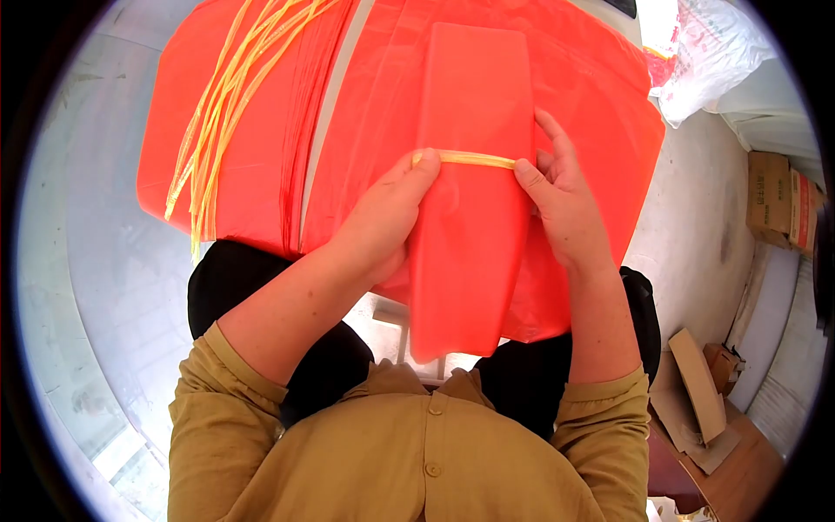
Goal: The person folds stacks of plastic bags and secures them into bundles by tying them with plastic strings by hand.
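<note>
A long folded bundle of red plastic film (474,252) lies lengthwise in front of me, its lower end over my lap. A flat yellow plastic strip (474,159) runs across its middle. My left hand (396,209) grips the strip at the bundle's left edge, thumb on top and the other fingers mostly hidden. At the right edge my right hand (564,191) pinches the strip with its thumb, fingers bent and partly behind the bundle. Under it spreads a wide red plastic sheet stack (591,113). Loose yellow strips (222,113) lie on the red plastic at left.
White and clear plastic bags (709,52) sit at the upper right. Cardboard boxes (770,200) stand along the right side. Flattened cardboard (696,391) and a small brown box (724,365) are at the lower right, beside a wooden surface (748,461).
</note>
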### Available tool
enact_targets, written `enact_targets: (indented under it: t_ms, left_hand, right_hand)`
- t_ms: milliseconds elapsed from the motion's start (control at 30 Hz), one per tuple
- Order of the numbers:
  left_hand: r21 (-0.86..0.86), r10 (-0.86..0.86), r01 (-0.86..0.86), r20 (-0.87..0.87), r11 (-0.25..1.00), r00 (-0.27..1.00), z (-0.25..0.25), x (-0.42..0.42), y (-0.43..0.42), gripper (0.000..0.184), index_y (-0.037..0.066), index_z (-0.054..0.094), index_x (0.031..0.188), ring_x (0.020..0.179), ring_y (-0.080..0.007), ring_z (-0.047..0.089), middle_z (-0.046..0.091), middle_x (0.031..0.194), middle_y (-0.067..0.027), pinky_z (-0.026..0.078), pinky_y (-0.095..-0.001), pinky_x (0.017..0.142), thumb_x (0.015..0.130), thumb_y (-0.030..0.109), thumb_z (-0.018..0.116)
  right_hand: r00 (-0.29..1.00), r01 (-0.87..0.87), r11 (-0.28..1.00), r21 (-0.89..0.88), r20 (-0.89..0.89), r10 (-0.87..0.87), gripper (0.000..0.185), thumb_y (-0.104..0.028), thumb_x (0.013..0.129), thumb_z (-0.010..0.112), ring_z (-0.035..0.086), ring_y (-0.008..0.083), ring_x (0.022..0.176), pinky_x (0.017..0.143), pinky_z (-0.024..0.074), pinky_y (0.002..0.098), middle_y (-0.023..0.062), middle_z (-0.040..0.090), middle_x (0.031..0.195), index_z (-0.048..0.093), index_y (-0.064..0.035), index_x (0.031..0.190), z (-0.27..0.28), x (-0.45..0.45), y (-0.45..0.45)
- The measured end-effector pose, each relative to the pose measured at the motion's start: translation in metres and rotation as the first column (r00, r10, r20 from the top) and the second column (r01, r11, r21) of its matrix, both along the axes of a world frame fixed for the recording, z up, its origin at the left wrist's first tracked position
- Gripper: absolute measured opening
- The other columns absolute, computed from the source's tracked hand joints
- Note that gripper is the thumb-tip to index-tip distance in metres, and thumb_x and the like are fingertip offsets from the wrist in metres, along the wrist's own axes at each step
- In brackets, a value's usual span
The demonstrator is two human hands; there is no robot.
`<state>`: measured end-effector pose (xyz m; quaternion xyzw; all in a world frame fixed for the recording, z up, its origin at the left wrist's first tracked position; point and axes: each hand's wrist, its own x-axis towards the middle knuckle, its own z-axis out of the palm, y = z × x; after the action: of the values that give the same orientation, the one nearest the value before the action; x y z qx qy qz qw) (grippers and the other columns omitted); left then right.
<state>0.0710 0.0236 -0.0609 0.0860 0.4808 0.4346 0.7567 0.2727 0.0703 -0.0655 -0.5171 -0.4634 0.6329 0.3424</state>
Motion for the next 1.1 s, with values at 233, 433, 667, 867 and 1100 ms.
enact_targets:
  t_ms: [233,433,667,867,1100]
  left_hand:
    - [0.027,-0.034,0.034,-0.009,0.999,0.999,-0.011,-0.003,-0.001,0.038,0.006,0.055,0.135,0.112,-0.0157,0.064,0.065,0.125,-0.0082,0.054,-0.0346,0.100,0.116,0.037,0.045]
    - [0.028,-0.016,0.017,-0.011,0.999,1.000,-0.003,0.000,-0.001,0.040,0.005,0.055,0.136,0.115,-0.0161,0.063,0.065,0.127,-0.0083,0.053,-0.0351,0.102,0.116,0.038,0.045]
    - [0.032,-0.014,0.014,0.004,0.999,1.000,0.000,0.001,-0.002,0.043,0.003,0.055,0.139,0.117,-0.0163,0.063,0.066,0.130,-0.0093,0.052,-0.0349,0.104,0.116,0.037,0.045]
    - [0.082,-0.026,0.032,-0.064,0.996,0.998,-0.003,0.000,-0.001,0.040,0.001,0.056,0.133,0.114,-0.0159,0.063,0.066,0.126,-0.0100,0.053,-0.0340,0.102,0.115,0.035,0.047]
    - [0.155,-0.044,0.071,-0.170,0.985,0.984,-0.006,-0.007,0.000,0.034,-0.002,0.057,0.127,0.111,-0.0146,0.063,0.067,0.122,-0.0104,0.053,-0.0319,0.099,0.114,0.029,0.050]
  right_hand:
    - [0.999,-0.001,1.000,-0.001,-0.042,0.001,0.067,-0.014,0.108,0.060,0.066,0.0140,0.110,0.094,0.0539,0.0281,0.0106,0.067,0.124,0.027,-0.0092,0.166,0.002,-0.002,-0.001]
    - [0.998,0.026,1.000,-0.003,-0.049,-0.026,0.065,-0.015,0.108,0.061,0.065,0.0123,0.108,0.093,0.0533,0.0271,0.0099,0.068,0.120,0.031,-0.0088,0.165,0.007,-0.004,-0.001]
    - [0.997,0.041,0.999,-0.002,-0.066,-0.041,0.065,-0.012,0.106,0.062,0.065,0.0138,0.108,0.096,0.0521,0.0286,0.0107,0.068,0.120,0.032,-0.0035,0.163,0.005,-0.002,0.000]
    - [0.996,0.042,0.999,0.003,-0.084,-0.042,0.065,-0.009,0.105,0.062,0.065,0.0142,0.108,0.096,0.0520,0.0286,0.0111,0.068,0.121,0.031,-0.0015,0.163,0.000,-0.002,0.000]
    - [0.998,0.038,0.999,-0.004,-0.058,-0.038,0.066,-0.010,0.105,0.062,0.065,0.0153,0.110,0.097,0.0519,0.0294,0.0124,0.067,0.124,0.030,-0.0013,0.163,-0.001,-0.004,0.000]
